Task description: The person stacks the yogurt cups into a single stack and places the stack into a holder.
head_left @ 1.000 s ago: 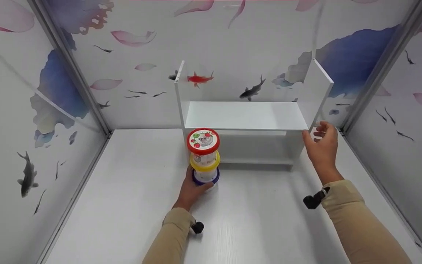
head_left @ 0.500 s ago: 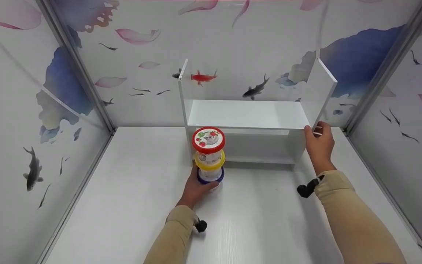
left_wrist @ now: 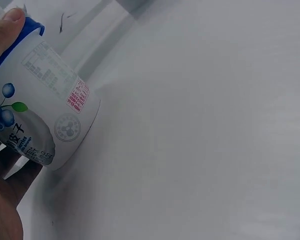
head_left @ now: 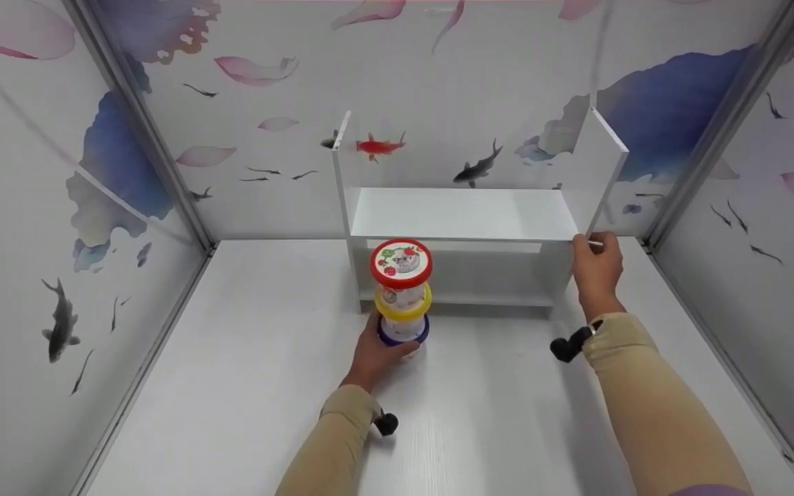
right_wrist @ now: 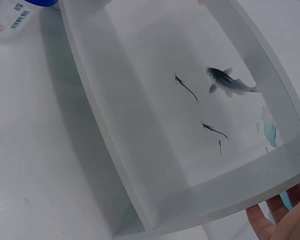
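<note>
Three yogurt cups stand in one upright stack: a red-lidded cup (head_left: pixel 401 264) on top, a yellow-lidded cup (head_left: pixel 403 303) in the middle and a blue-lidded cup (left_wrist: pixel 45 95) at the bottom. My left hand (head_left: pixel 374 355) grips the bottom cup, its thumb across the blue rim; whether the cup's base touches the table I cannot tell. Behind the stack is a white two-tier shelf (head_left: pixel 466 213) with tall side panels. At its right side my right hand (head_left: pixel 598 272) holds the side panel edge between thumb and fingers, and its fingertips (right_wrist: pixel 260 222) lie along the outer face.
The white table (head_left: pixel 245 386) spreads in front of the shelf and to both sides. Printed wall panels (head_left: pixel 273 41) with fish and petals enclose the back and sides, joined by grey metal posts (head_left: pixel 136 124). The shelf stands close to the back wall.
My right hand has come in from beside the shelf and taken hold of its right panel. My left hand has shifted the cup stack slightly to the right.
</note>
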A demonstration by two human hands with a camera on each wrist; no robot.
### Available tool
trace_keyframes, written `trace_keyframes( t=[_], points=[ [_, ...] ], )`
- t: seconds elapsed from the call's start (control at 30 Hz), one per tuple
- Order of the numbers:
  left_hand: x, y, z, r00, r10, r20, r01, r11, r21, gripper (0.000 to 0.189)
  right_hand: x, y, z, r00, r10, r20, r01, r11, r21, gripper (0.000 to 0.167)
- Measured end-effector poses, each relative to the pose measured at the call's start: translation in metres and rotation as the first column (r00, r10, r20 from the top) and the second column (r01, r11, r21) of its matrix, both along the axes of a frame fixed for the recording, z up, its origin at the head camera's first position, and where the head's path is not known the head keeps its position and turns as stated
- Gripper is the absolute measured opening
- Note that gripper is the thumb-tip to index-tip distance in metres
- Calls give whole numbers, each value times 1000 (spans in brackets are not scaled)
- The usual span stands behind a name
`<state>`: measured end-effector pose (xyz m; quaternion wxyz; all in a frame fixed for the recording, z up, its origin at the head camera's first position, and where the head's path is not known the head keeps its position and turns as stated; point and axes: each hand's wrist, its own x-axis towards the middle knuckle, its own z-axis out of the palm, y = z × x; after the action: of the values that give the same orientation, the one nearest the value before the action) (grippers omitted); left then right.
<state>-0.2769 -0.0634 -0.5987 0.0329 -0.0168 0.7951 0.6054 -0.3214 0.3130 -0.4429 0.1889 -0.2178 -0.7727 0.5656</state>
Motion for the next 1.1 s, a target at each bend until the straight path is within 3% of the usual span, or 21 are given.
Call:
trace_keyframes(
  t=[0.2, 0.4, 0.63, 0.8, 1.1],
  points=[
    [-1, 6, 14, 999, -37, -24, 37, 999, 12, 115, 1, -3, 3, 1000, 13, -28, -12, 1000, 21, 43],
    [-2, 17, 39, 997, -59, -45, 59, 998, -2, 110, 3, -4, 4, 998, 15, -57, -13, 999, 31, 42],
    [-8, 27, 67, 995, -85, -54, 82, 995, -54, 107, 3, -2, 4, 999, 22, -40, -21, 999, 28, 44],
    [-11, 30, 80, 994, -99, -38, 97, 993, -63, 109, 2, -1, 3, 999, 21, -24, -20, 999, 30, 45],
    [-18, 30, 104, 987, -144, -66, 141, 989, -37, 105, 4, -1, 1, 1000, 14, -8, -13, 999, 35, 47]
  ],
)
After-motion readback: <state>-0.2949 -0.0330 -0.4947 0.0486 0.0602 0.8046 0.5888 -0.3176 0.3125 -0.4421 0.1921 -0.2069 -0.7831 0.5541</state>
